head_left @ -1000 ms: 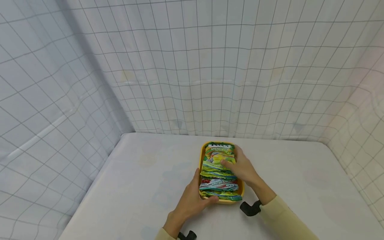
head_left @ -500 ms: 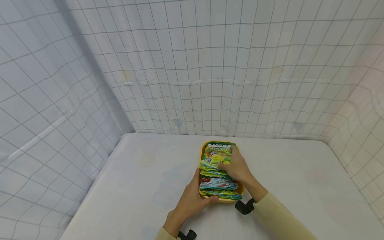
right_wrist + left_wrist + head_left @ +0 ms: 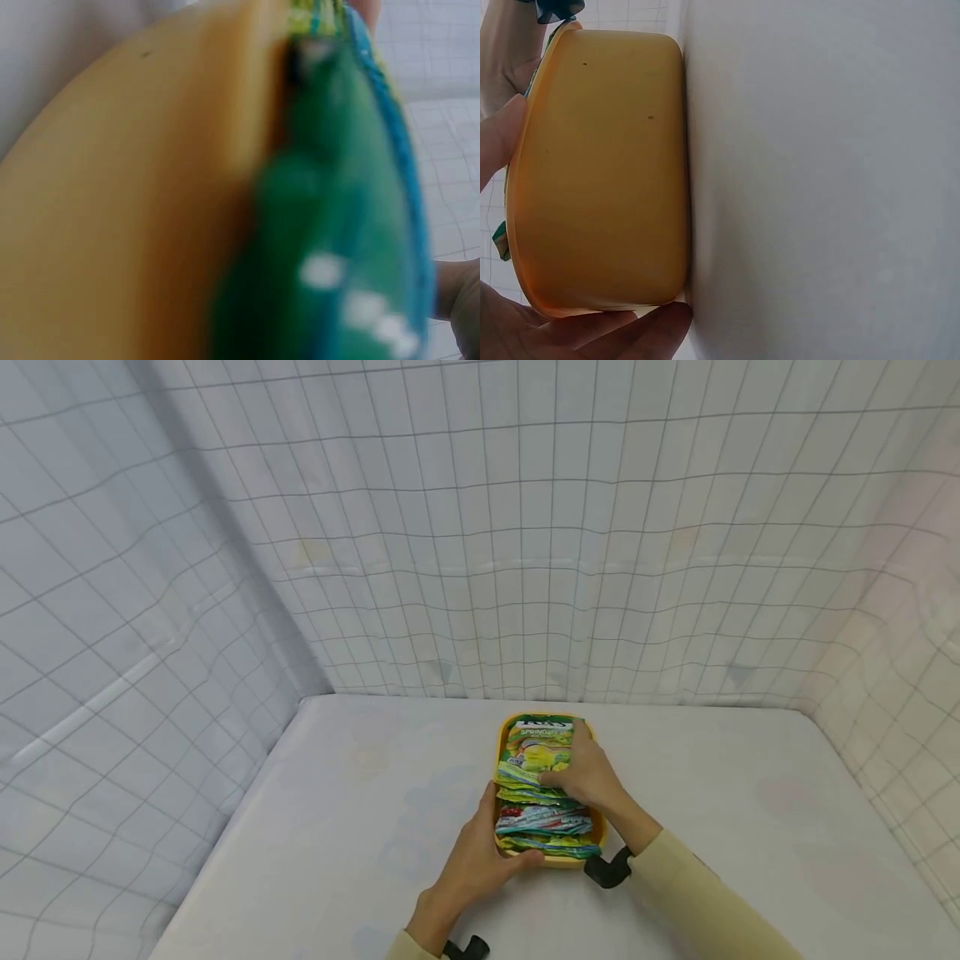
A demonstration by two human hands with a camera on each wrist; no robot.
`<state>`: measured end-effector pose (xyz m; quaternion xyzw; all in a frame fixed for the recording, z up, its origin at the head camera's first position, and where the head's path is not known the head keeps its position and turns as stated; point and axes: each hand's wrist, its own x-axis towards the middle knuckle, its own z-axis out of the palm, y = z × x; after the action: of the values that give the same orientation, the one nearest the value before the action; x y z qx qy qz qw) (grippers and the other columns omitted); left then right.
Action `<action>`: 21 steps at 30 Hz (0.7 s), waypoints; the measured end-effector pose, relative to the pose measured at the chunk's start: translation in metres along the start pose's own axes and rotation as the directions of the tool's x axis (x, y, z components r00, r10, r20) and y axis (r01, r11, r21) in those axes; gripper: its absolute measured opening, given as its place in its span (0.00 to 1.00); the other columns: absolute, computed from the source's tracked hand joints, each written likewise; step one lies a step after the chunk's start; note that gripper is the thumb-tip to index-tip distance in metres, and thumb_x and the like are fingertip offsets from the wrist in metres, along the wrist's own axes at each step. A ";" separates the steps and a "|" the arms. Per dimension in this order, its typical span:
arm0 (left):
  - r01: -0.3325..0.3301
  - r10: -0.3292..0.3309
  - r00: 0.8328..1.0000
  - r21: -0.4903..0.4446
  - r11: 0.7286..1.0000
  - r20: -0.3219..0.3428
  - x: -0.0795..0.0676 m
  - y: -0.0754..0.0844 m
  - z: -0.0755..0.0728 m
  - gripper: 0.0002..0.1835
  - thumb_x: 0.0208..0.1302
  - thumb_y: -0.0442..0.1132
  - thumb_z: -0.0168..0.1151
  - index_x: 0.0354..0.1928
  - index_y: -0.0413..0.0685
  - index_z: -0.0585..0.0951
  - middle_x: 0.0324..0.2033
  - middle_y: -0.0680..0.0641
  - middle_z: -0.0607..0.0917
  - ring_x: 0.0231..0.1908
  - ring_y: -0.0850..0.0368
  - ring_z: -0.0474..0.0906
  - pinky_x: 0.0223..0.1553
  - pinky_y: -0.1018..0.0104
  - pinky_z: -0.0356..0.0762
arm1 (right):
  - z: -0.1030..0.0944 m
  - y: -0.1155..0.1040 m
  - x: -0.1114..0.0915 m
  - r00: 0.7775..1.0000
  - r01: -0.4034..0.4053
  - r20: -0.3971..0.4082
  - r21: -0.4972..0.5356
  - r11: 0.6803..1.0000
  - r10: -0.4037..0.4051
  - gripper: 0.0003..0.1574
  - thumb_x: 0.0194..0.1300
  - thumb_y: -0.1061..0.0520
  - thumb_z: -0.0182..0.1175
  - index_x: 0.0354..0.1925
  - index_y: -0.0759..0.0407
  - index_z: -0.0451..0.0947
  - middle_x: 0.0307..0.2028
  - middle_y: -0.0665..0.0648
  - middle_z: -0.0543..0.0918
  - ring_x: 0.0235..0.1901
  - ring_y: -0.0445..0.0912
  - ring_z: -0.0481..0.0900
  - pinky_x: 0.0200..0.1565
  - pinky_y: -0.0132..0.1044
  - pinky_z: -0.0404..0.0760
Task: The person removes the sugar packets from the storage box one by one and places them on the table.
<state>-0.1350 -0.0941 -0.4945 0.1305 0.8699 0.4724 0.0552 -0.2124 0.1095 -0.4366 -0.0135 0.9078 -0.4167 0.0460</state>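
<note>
A yellow plastic tub (image 3: 558,862) stands on the table, filled with flat foil candy packets. My left hand (image 3: 476,852) grips its near left corner; in the left wrist view the thumb lies at the rim and the fingers go round the tub's side (image 3: 607,172). On top at the far end lies a green-and-yellow candy packet (image 3: 534,752). My right hand (image 3: 592,772) holds this packet, thumb on its lower part and index finger along its right edge. Nearer sit a red-and-white packet (image 3: 540,820) and another green packet (image 3: 551,845). In the right wrist view a green packet (image 3: 337,187) bulges close to the lens.
The tub is on a white-covered table (image 3: 360,810). White cloth walls with a dark grid (image 3: 525,552) rise behind and on both sides. A black wrist mount (image 3: 609,868) sits on the right wrist near the tub's corner, another (image 3: 467,948) on the left wrist.
My right hand has shifted left and a little toward me, and the top packet has slid slightly left within the tub. My left hand keeps its grip; the whole view has drifted slightly.
</note>
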 end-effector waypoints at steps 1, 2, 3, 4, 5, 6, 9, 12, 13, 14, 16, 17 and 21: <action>0.000 0.000 1.000 -0.003 1.000 -0.003 0.000 0.000 0.000 0.67 0.55 0.66 0.74 0.82 0.44 0.42 0.74 0.41 0.64 0.69 0.45 0.67 0.65 0.45 0.68 | 0.000 0.000 0.001 1.000 -0.002 0.003 -0.002 1.000 0.002 0.71 0.58 0.54 0.77 0.79 0.70 0.38 0.64 0.77 0.70 0.59 0.68 0.73 0.58 0.62 0.74; -0.001 0.001 1.000 -0.005 1.000 -0.006 0.000 0.000 0.000 0.67 0.55 0.66 0.74 0.82 0.45 0.42 0.74 0.41 0.65 0.69 0.46 0.68 0.65 0.45 0.68 | -0.001 -0.001 0.001 1.000 -0.005 0.006 -0.002 1.000 0.005 0.71 0.57 0.53 0.77 0.79 0.69 0.39 0.63 0.77 0.71 0.58 0.68 0.74 0.57 0.62 0.74; -0.003 0.003 1.000 -0.006 1.000 -0.008 0.000 0.000 0.000 0.67 0.54 0.65 0.74 0.82 0.46 0.42 0.73 0.42 0.66 0.68 0.46 0.68 0.65 0.46 0.69 | -0.001 -0.002 0.002 1.000 -0.010 0.010 -0.001 1.000 0.010 0.71 0.57 0.53 0.77 0.79 0.69 0.40 0.62 0.76 0.72 0.57 0.68 0.75 0.57 0.61 0.75; -0.003 0.003 1.000 -0.007 1.000 -0.011 -0.001 0.001 -0.001 0.67 0.54 0.65 0.75 0.82 0.46 0.42 0.73 0.42 0.66 0.68 0.47 0.69 0.65 0.46 0.69 | -0.001 -0.002 0.003 1.000 -0.017 0.015 -0.001 1.000 0.017 0.71 0.57 0.53 0.78 0.79 0.68 0.40 0.61 0.76 0.72 0.56 0.67 0.76 0.56 0.61 0.76; -0.003 0.002 1.000 -0.007 1.000 -0.012 -0.001 0.001 0.000 0.67 0.54 0.65 0.75 0.82 0.46 0.42 0.73 0.42 0.67 0.68 0.47 0.69 0.65 0.46 0.69 | -0.001 -0.002 0.004 0.999 -0.026 0.022 0.003 1.000 0.026 0.71 0.56 0.53 0.78 0.79 0.67 0.40 0.61 0.76 0.73 0.55 0.67 0.76 0.55 0.60 0.76; -0.002 0.002 1.000 -0.004 1.000 -0.013 -0.001 0.001 0.000 0.67 0.54 0.65 0.75 0.82 0.46 0.42 0.73 0.41 0.67 0.68 0.46 0.69 0.64 0.46 0.70 | -0.001 -0.002 0.005 0.999 -0.035 0.029 0.008 0.999 0.035 0.71 0.56 0.53 0.78 0.79 0.67 0.41 0.60 0.76 0.74 0.54 0.66 0.77 0.55 0.60 0.77; 0.003 -0.003 1.000 0.002 1.000 -0.012 0.000 0.000 0.000 0.67 0.54 0.66 0.74 0.81 0.43 0.43 0.72 0.39 0.67 0.68 0.45 0.69 0.64 0.45 0.70 | -0.001 0.001 0.008 0.997 -0.063 0.046 0.034 0.997 0.061 0.70 0.55 0.54 0.79 0.79 0.65 0.42 0.60 0.75 0.74 0.54 0.66 0.77 0.55 0.60 0.76; 0.008 -0.007 1.000 0.003 1.000 -0.013 0.000 0.001 0.001 0.68 0.54 0.66 0.74 0.81 0.42 0.43 0.73 0.38 0.66 0.68 0.43 0.69 0.64 0.44 0.69 | -0.001 0.006 0.011 0.996 -0.076 0.060 0.096 0.992 0.070 0.68 0.54 0.57 0.79 0.79 0.63 0.46 0.62 0.73 0.72 0.55 0.65 0.75 0.55 0.60 0.76; 0.009 -0.009 1.000 0.002 1.000 -0.013 0.000 0.001 0.001 0.68 0.54 0.66 0.74 0.81 0.42 0.43 0.72 0.38 0.66 0.68 0.43 0.69 0.64 0.44 0.69 | -0.001 0.008 0.013 0.995 -0.079 0.065 0.131 0.988 0.071 0.66 0.54 0.58 0.78 0.79 0.62 0.48 0.64 0.73 0.71 0.56 0.65 0.75 0.55 0.60 0.75; 0.008 -0.008 1.000 0.000 1.000 -0.015 -0.001 0.001 0.001 0.68 0.53 0.66 0.74 0.81 0.43 0.43 0.72 0.39 0.66 0.68 0.44 0.69 0.64 0.44 0.69 | -0.001 0.009 0.014 0.995 -0.080 0.069 0.164 0.983 0.070 0.65 0.54 0.60 0.78 0.79 0.61 0.49 0.65 0.72 0.69 0.56 0.65 0.74 0.55 0.59 0.75; 0.008 -0.008 1.000 -0.003 1.000 -0.016 -0.001 0.002 0.001 0.68 0.53 0.66 0.75 0.81 0.44 0.43 0.72 0.39 0.67 0.67 0.44 0.69 0.64 0.44 0.69 | -0.001 0.012 0.017 0.995 -0.085 0.079 0.237 0.968 0.068 0.62 0.54 0.63 0.76 0.79 0.59 0.53 0.67 0.70 0.67 0.56 0.63 0.74 0.53 0.57 0.76; 0.006 -0.006 1.000 -0.005 1.000 -0.018 -0.001 0.002 0.001 0.67 0.53 0.66 0.75 0.81 0.44 0.43 0.72 0.39 0.67 0.67 0.44 0.70 0.64 0.44 0.70 | -0.001 0.013 0.017 0.994 -0.089 0.087 0.278 0.957 0.067 0.61 0.55 0.65 0.75 0.79 0.58 0.54 0.67 0.70 0.67 0.55 0.63 0.74 0.51 0.55 0.78; -0.006 0.006 1.000 -0.006 1.000 -0.019 -0.002 0.003 0.001 0.67 0.54 0.65 0.75 0.81 0.44 0.43 0.72 0.40 0.68 0.67 0.45 0.70 0.64 0.44 0.70 | -0.002 0.017 0.021 0.992 -0.090 0.118 0.435 0.896 0.042 0.54 0.58 0.70 0.70 0.78 0.56 0.58 0.65 0.70 0.67 0.47 0.60 0.77 0.42 0.48 0.80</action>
<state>-0.1327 -0.0923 -0.4921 0.1283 0.8686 0.4765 0.0458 -0.2328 0.1209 -0.4495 0.0061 0.7866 -0.6075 0.1100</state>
